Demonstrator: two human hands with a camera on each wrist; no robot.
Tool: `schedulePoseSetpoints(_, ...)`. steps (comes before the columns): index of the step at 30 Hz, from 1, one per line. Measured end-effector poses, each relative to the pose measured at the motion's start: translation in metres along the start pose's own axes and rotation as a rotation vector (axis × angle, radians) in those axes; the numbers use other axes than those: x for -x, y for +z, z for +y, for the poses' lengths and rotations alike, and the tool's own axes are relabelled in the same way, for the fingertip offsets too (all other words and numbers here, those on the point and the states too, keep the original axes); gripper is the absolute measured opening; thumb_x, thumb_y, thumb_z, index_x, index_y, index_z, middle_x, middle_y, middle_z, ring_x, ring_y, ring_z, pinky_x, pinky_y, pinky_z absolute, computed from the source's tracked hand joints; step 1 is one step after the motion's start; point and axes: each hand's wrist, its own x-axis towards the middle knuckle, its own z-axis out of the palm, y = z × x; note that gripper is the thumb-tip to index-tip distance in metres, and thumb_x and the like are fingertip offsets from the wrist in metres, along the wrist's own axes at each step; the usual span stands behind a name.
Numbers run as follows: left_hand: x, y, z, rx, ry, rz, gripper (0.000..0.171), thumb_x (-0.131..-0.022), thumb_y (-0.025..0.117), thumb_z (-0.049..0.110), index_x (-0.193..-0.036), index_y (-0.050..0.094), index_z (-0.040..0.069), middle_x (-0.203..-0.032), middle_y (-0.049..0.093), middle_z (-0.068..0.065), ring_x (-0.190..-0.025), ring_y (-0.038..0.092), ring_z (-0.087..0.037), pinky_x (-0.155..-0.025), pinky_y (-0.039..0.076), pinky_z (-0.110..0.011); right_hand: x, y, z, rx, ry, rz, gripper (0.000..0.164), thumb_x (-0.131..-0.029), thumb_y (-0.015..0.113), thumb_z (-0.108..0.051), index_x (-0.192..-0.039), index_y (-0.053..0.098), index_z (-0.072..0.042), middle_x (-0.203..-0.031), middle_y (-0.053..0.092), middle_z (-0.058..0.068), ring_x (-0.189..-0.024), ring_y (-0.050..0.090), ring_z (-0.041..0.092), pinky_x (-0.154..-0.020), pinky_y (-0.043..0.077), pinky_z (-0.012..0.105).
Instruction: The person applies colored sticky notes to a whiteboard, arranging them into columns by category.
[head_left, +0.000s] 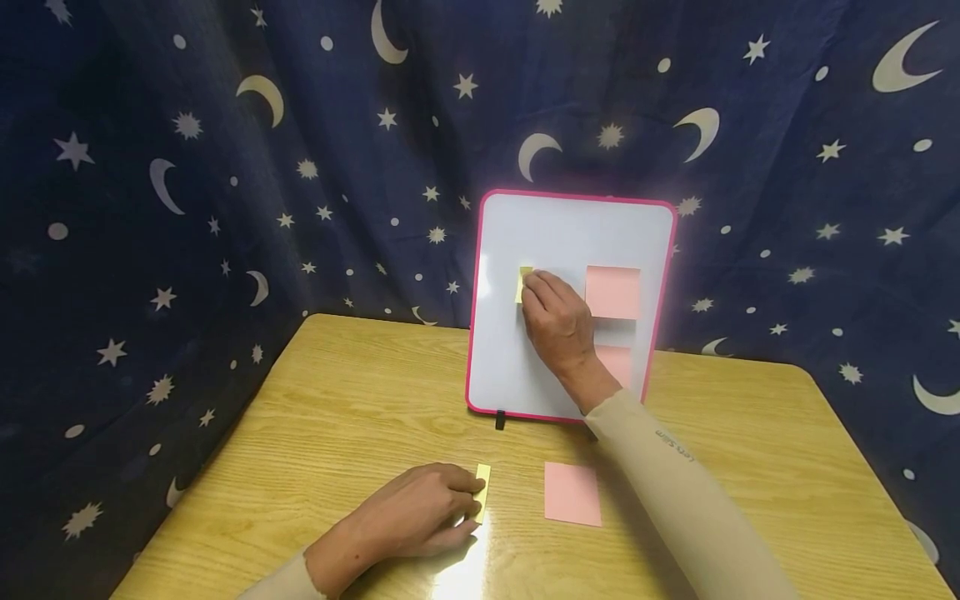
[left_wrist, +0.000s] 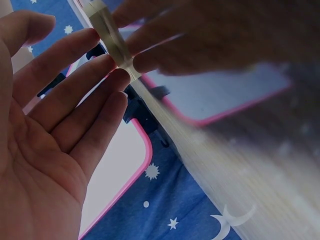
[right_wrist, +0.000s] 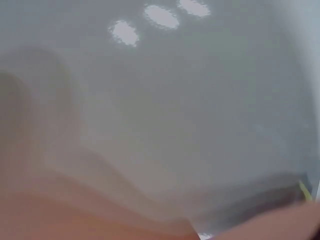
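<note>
My right hand (head_left: 558,325) is up against the whiteboard (head_left: 555,225), its curled fingers pinching a yellow sticky note (head_left: 521,283) at the board's left-middle. That hand covers part of the note. In the right wrist view only a sliver of yellow (right_wrist: 305,191) shows beside a blurred finger. Low on the table, my left hand (head_left: 412,512) touches a narrow yellow sticky pad (head_left: 483,495) with its fingertips. The left wrist view shows those fingers loosely extended against the pad's side (left_wrist: 111,37), with the thumb held away from it.
Two pink sticky notes hang on the board's right half, an upper one (head_left: 612,292) and a lower one (head_left: 615,365) partly behind my wrist. A pink sticky pad (head_left: 572,493) lies on the wooden table (head_left: 360,400). Behind stands a dark blue curtain (head_left: 345,167) with moons and stars.
</note>
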Motion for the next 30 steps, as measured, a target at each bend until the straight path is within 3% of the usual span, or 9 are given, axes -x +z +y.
schedulePoseSetpoints(15,-0.001,0.001,0.001,-0.028,0.024,0.017,0.014,-0.092,0.076,0.021,-0.078,0.072,0.021,-0.094,0.065,0.008,-0.089,0.062,-0.003,-0.090,0.055,-0.023,0.008,-0.002,-0.003,-0.010,0.034,-0.072,0.005,-0.084,0.077,0.004,-0.086,0.073,0.006,-0.113,0.077,0.018,-0.113,0.072,0.035,-0.101,0.058,0.042)
schedulePoseSetpoints(30,-0.001,0.001,0.001,-0.148,0.070,0.007,0.014,-0.092,0.075,0.026,-0.079,0.072,0.023,-0.101,0.070,0.004,-0.097,0.068,-0.011,-0.098,0.055,-0.028,0.020,-0.010,-0.003,-0.043,0.047,-0.195,0.020,-0.090,0.075,-0.008,-0.105,0.075,0.006,-0.132,0.070,0.021,-0.128,0.063,0.037,-0.112,0.051,0.042)
